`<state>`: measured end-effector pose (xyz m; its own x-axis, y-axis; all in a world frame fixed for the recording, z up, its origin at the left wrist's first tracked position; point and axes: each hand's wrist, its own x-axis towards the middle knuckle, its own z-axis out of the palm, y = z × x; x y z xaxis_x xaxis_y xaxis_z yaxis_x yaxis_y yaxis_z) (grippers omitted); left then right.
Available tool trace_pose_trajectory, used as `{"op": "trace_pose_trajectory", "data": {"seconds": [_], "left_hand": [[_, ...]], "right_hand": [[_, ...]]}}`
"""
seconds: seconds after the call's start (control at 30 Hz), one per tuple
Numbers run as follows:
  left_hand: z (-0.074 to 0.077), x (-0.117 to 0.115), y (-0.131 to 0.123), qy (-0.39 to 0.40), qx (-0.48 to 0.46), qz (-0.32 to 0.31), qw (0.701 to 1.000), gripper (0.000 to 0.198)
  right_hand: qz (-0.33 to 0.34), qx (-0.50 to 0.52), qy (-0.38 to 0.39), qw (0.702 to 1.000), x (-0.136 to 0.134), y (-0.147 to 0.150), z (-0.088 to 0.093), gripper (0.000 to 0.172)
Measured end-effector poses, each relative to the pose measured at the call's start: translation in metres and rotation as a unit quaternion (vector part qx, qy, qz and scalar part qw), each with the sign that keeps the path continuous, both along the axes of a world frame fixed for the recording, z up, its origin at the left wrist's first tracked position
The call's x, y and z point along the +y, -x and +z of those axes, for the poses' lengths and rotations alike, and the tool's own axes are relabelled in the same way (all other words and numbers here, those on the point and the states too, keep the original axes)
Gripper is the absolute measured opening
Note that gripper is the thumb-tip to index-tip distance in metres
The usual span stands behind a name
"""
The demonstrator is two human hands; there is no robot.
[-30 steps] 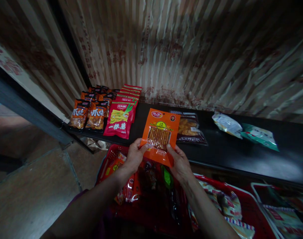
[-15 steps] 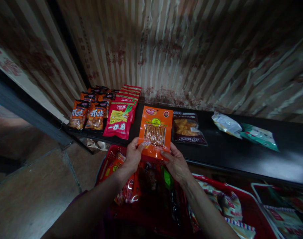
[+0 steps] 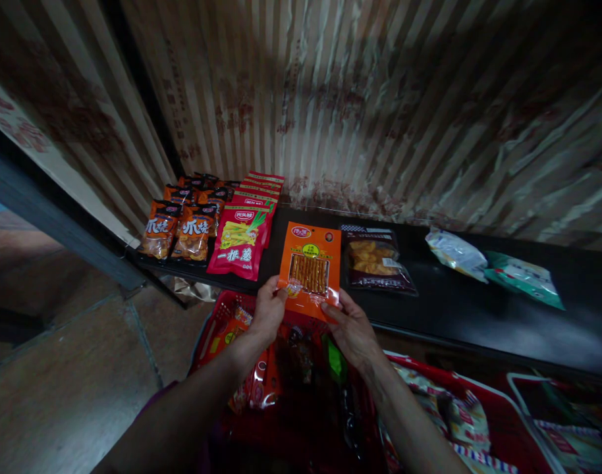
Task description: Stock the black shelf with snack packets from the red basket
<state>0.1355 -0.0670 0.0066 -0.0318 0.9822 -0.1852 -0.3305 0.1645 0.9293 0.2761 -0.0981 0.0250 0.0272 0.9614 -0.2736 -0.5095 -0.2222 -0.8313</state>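
An orange snack packet [image 3: 308, 270] with a clear window showing brown sticks is held by its lower corners, above the shelf's front edge. My left hand [image 3: 269, 309] pinches the lower left corner, thumb on the front. At the lower right corner my right hand [image 3: 349, 324] grips it the same way. Just left of it on the shelf lie overlapping pink-red snack packets [image 3: 239, 240]. To its right rests a dark packet [image 3: 377, 260] with a window of yellowish pieces. Below my hands is a red basket [image 3: 225, 303] with more orange packets and a green-topped item.
The black shelf [image 3: 459, 316] runs along a striped curtain [image 3: 321, 118]. Several small orange-and-black bags [image 3: 192, 230] stand at its left end. A white bag [image 3: 456, 253] and a green bag [image 3: 523, 278] lie to the right. Another red basket [image 3: 503, 401] below holds white packets.
The orange packet has tilted slightly and sunk a little toward the shelf, so the glare on its window is gone and the brown sticks show clearly. Both hands keep their hold.
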Motion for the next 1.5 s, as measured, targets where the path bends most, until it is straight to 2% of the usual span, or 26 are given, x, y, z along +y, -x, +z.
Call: {"op": "trace_pose_trajectory", "data": {"seconds": [0.4,0.67,0.8,1.03,1.2,1.3,1.4,1.5], "left_hand": [[0.012,-0.003,0.000,0.008,0.001,0.003,1.000,0.027],[0.001,0.000,0.002,0.017,-0.010,0.016,1.000,0.010],[-0.002,0.003,0.002,-0.003,0.028,0.038,0.999,0.013],[-0.002,0.011,-0.004,-0.023,0.058,0.041,0.997,0.017],[-0.012,0.015,-0.003,-0.077,0.110,0.047,0.990,0.043],[-0.016,0.019,-0.003,-0.124,0.162,0.060,0.977,0.043],[-0.010,0.030,-0.008,-0.172,0.248,0.064,0.951,0.036],[0.003,0.051,-0.017,-0.182,0.317,0.079,0.927,0.040]], "right_hand": [[0.001,0.011,-0.019,1.000,0.001,0.000,-0.005,0.042],[-0.002,0.017,-0.022,1.000,0.000,0.000,-0.002,0.044],[-0.007,0.015,-0.024,1.000,0.000,0.002,0.000,0.042],[-0.036,-0.004,-0.020,0.999,0.005,0.003,0.000,0.040],[-0.061,-0.005,-0.033,0.998,0.013,0.003,-0.004,0.039],[-0.071,-0.020,-0.030,0.997,0.021,0.003,-0.007,0.039],[-0.080,-0.049,-0.044,0.995,0.038,0.002,-0.006,0.035],[-0.093,-0.074,-0.067,0.991,0.066,-0.003,-0.003,0.033]]}}
